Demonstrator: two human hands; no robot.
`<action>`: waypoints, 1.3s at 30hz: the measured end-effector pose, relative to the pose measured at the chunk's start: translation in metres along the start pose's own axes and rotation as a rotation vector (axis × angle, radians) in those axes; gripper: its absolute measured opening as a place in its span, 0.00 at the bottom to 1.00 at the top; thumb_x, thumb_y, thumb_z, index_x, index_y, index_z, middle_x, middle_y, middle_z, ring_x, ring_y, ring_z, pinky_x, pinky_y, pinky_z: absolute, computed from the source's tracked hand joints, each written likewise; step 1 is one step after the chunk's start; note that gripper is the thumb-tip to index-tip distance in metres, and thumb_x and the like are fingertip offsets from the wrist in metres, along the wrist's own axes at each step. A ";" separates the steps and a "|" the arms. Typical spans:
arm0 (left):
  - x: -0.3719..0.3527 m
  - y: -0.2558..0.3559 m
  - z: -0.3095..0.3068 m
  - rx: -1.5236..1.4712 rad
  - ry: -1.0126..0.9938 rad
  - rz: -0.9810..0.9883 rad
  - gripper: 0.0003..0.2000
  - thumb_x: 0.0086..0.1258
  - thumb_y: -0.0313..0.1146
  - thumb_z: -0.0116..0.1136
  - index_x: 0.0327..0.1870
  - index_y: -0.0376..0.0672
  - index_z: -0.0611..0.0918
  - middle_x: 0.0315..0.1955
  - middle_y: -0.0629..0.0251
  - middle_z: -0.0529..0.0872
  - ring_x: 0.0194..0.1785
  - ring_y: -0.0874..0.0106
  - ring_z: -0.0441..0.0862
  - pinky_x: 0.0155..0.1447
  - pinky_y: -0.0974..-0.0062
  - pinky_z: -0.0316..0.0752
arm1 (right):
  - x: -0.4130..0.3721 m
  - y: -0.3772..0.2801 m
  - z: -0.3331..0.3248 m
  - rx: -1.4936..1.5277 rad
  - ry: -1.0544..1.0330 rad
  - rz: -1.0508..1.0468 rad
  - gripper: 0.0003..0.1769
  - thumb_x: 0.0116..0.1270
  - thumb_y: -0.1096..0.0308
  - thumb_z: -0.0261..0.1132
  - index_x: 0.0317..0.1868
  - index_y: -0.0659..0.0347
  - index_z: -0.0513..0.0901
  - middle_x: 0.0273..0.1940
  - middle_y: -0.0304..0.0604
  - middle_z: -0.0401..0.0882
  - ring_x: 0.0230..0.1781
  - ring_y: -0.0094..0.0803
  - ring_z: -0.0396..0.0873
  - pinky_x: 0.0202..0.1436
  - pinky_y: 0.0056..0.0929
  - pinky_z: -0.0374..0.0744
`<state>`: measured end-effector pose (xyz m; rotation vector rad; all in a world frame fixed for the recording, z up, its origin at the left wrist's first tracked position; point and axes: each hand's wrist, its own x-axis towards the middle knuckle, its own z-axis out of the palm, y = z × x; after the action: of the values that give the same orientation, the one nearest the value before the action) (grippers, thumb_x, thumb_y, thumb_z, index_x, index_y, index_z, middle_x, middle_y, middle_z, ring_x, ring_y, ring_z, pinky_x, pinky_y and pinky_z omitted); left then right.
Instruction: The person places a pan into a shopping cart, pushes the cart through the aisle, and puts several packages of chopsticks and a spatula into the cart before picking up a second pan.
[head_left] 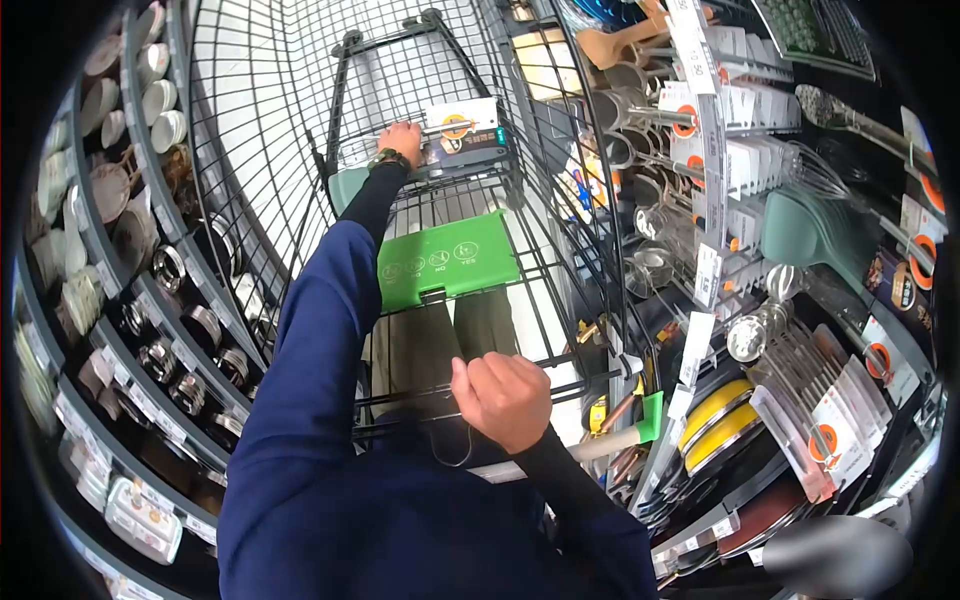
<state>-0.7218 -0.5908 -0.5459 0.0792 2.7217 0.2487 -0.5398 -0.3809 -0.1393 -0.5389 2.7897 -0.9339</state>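
My left hand, with a watch on the wrist, reaches into the wire shopping cart. Its fingers are curled around what appears to be a packaged kitchen utensil with a grey-green head; the grip is partly hidden. To the right of those fingers are a white card with an orange circle and a dark label. Closer to me, my right hand is closed in a fist above the cart's pale handle bar. Nothing shows in that fist.
A green printed panel is fixed to the cart's near end. Shelves of bowls and cups curve along the left. On the right hang a green spatula, a wooden spoon and a whisk, above yellow-rimmed round items.
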 end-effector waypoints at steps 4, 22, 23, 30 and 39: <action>-0.005 0.008 -0.004 0.057 0.050 0.025 0.14 0.60 0.31 0.65 0.47 0.42 0.80 0.48 0.57 0.82 0.58 0.58 0.80 0.59 0.58 0.76 | -0.004 0.001 0.000 -0.039 0.003 -0.009 0.21 0.59 0.71 0.71 0.17 0.55 0.66 0.18 0.37 0.62 0.15 0.33 0.67 0.21 0.31 0.66; -0.129 0.005 -0.141 -0.387 0.318 0.233 0.09 0.62 0.29 0.66 0.41 0.39 0.84 0.37 0.53 0.86 0.42 0.52 0.84 0.45 0.59 0.79 | -0.027 -0.016 0.002 -0.055 0.119 0.031 0.14 0.66 0.65 0.65 0.23 0.58 0.74 0.23 0.42 0.76 0.22 0.39 0.81 0.27 0.38 0.79; -0.142 0.002 -0.152 -0.405 0.476 0.327 0.10 0.61 0.30 0.67 0.42 0.39 0.84 0.36 0.53 0.85 0.40 0.52 0.84 0.45 0.58 0.79 | -0.028 -0.017 0.003 -0.039 0.093 0.050 0.13 0.67 0.64 0.65 0.24 0.59 0.76 0.24 0.44 0.78 0.23 0.41 0.82 0.27 0.40 0.80; -0.316 0.079 -0.329 -0.825 0.442 0.127 0.07 0.65 0.23 0.67 0.42 0.35 0.84 0.29 0.67 0.81 0.31 0.79 0.78 0.38 0.80 0.74 | -0.032 -0.019 0.007 -0.033 0.093 0.089 0.15 0.69 0.61 0.60 0.26 0.62 0.80 0.28 0.49 0.82 0.27 0.49 0.83 0.31 0.46 0.81; -0.414 0.133 -0.379 -0.926 0.589 0.237 0.07 0.63 0.23 0.69 0.41 0.35 0.85 0.29 0.65 0.84 0.30 0.78 0.79 0.36 0.80 0.75 | -0.033 -0.024 -0.041 1.227 0.243 0.278 0.24 0.79 0.51 0.50 0.63 0.60 0.75 0.57 0.43 0.80 0.56 0.33 0.80 0.56 0.34 0.77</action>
<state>-0.4912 -0.5593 -0.0180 0.0668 2.8167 1.7911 -0.5130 -0.3635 -0.0910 0.1625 1.7729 -2.3455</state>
